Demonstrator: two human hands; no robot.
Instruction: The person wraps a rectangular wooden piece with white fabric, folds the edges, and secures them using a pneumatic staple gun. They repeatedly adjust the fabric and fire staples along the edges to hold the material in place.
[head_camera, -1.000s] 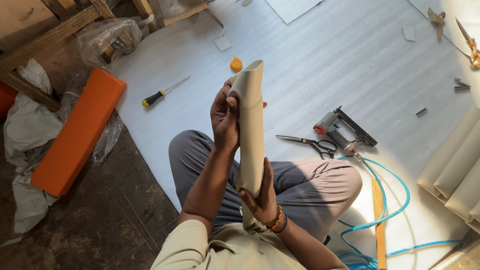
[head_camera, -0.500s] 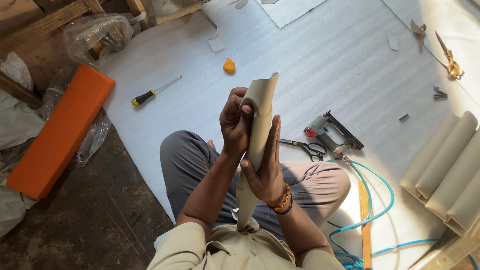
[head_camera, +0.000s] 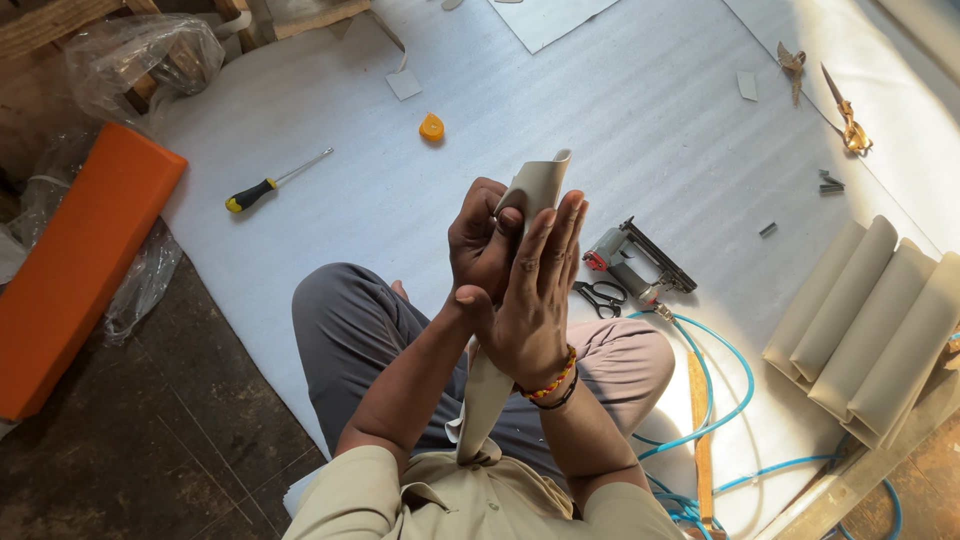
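Upholstery workshop floor. Work proceeded on a white foam sheet (head_camera: 640, 110) spread over dark flooring; a pneumatic staple gun (head_camera: 636, 262) with blue air hose (head_camera: 735, 385), scissors (head_camera: 600, 297), a screwdriver (head_camera: 272, 184) and padded beige panels (head_camera: 870, 325) lay about.

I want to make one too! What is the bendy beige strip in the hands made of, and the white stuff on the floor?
The beige strip looks like faux leather or vinyl: smooth, matte, curling softly at the top. The white floor sheet looks like thin foam padding, with fine ripples across it. Neither is certain from the look alone.
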